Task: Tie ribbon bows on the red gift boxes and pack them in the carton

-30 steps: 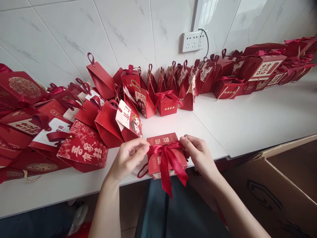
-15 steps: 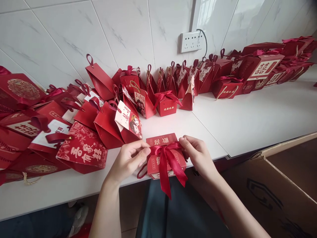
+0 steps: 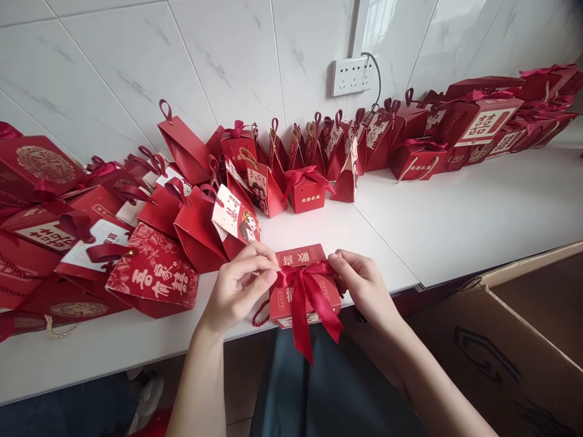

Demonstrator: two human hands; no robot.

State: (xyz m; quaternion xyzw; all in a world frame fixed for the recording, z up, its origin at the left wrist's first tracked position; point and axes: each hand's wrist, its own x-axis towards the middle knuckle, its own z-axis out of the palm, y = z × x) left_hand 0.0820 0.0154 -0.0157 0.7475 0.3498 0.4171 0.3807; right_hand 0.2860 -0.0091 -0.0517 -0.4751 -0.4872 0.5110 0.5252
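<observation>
- Ribbon bow (image 3: 301, 294) is pinched at both sides by left hand (image 3: 237, 291) and right hand (image 3: 363, 280); left fingers (image 3: 260, 250) are now raised higher.
- Red box (image 3: 298, 255) is set at the worktop's (image 3: 473, 212) front edge.
- Gift boxes (image 3: 186, 149) are crowded behind and leftward.

White socket panel (image 3: 351, 77) on veined tiles (image 3: 232, 36), beside cardboard box (image 3: 494, 340).

Gift box (image 3: 286, 298) on tbl (image 3: 455, 209) edge, box row (image 3: 308, 199) behind, ctn (image 3: 483, 321) R.

One cam, head-worn, facing fwd. & down. L hand (image 3: 239, 290) and R hand (image 3: 364, 282) close, approx. mid-frame; tiled wall (image 3: 228, 54) beyond.
</observation>
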